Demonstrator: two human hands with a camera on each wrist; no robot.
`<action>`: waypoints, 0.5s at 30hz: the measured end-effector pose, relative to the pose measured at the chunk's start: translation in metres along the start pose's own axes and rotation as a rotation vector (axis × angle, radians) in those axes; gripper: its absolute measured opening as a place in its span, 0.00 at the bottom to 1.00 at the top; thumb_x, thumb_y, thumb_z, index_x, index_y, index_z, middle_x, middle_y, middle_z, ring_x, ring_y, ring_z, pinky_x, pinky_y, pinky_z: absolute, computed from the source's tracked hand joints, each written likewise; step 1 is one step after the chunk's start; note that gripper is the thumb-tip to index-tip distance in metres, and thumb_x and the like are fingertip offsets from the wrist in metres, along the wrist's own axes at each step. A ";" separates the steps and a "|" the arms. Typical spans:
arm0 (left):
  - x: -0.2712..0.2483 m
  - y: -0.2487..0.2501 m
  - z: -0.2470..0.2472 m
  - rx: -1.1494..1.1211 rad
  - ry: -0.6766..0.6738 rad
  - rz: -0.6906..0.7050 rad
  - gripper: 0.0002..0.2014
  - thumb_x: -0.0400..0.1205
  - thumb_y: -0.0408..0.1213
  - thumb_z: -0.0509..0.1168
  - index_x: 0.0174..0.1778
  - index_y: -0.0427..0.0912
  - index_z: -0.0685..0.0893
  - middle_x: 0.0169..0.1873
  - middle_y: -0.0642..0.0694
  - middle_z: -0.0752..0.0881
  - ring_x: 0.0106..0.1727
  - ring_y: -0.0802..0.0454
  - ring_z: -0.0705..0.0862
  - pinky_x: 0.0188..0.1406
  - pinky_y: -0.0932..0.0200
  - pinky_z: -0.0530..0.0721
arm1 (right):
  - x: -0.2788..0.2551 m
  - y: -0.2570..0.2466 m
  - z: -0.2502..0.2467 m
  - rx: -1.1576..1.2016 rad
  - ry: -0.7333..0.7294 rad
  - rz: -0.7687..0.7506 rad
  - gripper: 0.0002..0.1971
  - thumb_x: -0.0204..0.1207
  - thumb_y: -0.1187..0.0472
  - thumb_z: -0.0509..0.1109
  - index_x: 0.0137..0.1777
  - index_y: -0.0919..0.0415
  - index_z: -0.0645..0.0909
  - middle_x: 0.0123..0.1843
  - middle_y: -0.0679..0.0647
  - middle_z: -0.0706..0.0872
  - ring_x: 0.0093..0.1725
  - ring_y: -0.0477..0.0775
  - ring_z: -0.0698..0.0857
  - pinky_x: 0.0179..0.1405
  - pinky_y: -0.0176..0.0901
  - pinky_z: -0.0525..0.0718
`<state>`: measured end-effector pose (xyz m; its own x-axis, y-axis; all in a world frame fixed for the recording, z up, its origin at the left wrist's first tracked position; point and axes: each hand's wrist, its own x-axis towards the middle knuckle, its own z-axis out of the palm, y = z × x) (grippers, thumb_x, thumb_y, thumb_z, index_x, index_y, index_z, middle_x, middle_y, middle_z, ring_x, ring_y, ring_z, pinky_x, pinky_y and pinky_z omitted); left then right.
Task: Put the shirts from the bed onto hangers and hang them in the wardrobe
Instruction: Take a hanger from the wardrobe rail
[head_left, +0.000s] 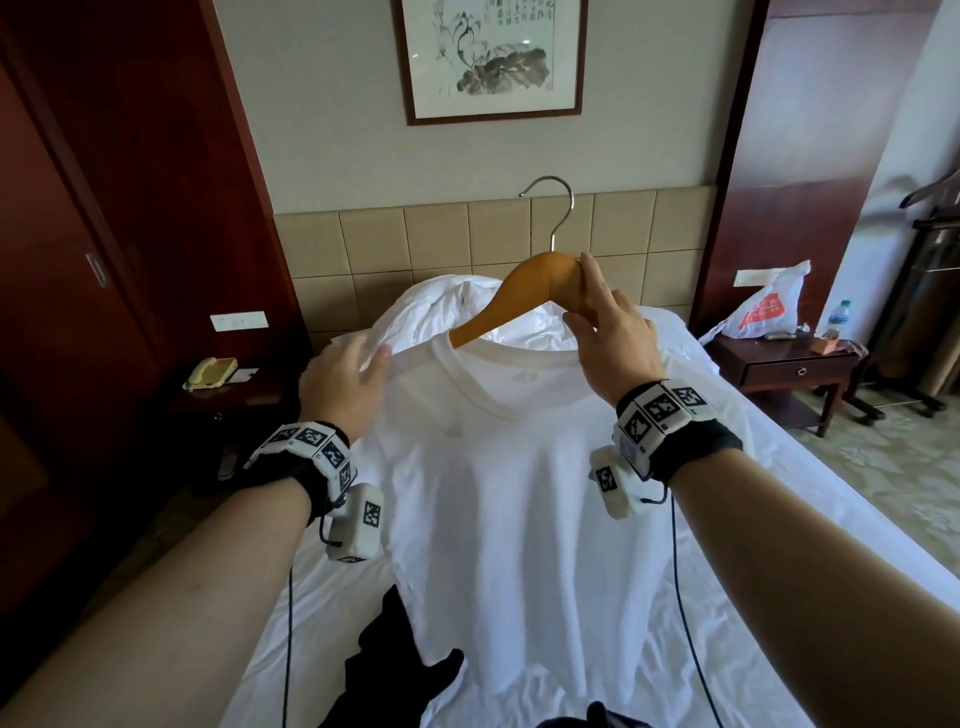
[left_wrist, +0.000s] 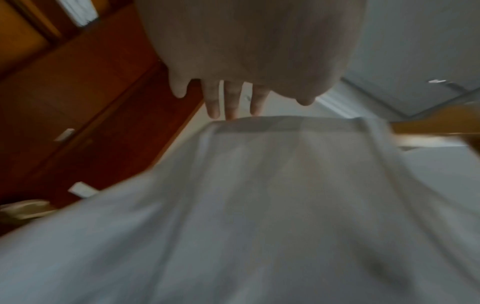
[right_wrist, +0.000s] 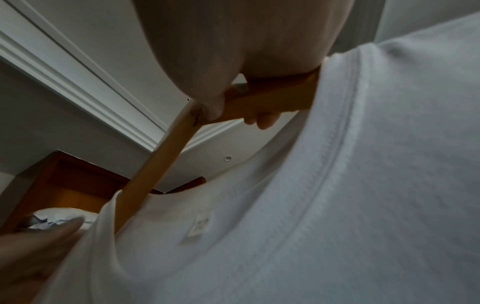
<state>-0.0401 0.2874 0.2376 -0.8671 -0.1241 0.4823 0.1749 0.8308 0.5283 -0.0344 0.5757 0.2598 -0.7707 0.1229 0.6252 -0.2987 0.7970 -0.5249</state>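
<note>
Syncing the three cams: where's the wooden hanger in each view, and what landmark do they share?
Head: wooden hanger upper centre, right hand gripping it, one arm inside the collar.
Left wrist: blurred end of it at the right edge.
Right wrist: centre-left, running diagonally down into the collar.
Shared landmark: the white T-shirt, whose shoulder the left hand holds.

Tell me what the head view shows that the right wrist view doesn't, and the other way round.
Only the head view shows the hanger's metal hook, the left hand holding the shirt's shoulder, a black garment on the bed, and the framed picture. Only the right wrist view shows the ceiling moulding and the neck label up close. Both show the right hand gripping the wooden hanger, one arm inside the white shirt collar.
</note>
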 end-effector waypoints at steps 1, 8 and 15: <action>0.001 0.011 0.000 -0.041 0.013 0.084 0.25 0.86 0.51 0.59 0.72 0.36 0.77 0.65 0.35 0.82 0.67 0.37 0.78 0.64 0.51 0.72 | -0.001 -0.004 0.001 0.010 -0.010 -0.010 0.32 0.85 0.55 0.62 0.84 0.42 0.53 0.60 0.58 0.80 0.59 0.62 0.78 0.64 0.53 0.67; 0.004 0.083 0.018 -0.236 -0.123 0.319 0.34 0.84 0.46 0.66 0.84 0.47 0.60 0.76 0.47 0.73 0.74 0.52 0.74 0.65 0.69 0.67 | -0.011 -0.028 0.012 0.021 -0.053 -0.059 0.32 0.84 0.55 0.62 0.85 0.42 0.52 0.61 0.58 0.80 0.61 0.62 0.78 0.63 0.57 0.72; 0.018 0.076 0.040 -0.189 -0.111 0.305 0.36 0.85 0.45 0.63 0.85 0.56 0.50 0.67 0.37 0.76 0.64 0.45 0.78 0.55 0.64 0.71 | -0.010 0.000 0.036 0.175 -0.050 -0.036 0.25 0.83 0.56 0.66 0.80 0.55 0.70 0.61 0.61 0.82 0.62 0.63 0.78 0.64 0.58 0.75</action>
<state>-0.0610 0.3699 0.2578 -0.8054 0.1822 0.5641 0.5072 0.7044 0.4966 -0.0470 0.5531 0.2328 -0.7838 0.0629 0.6178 -0.4166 0.6846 -0.5982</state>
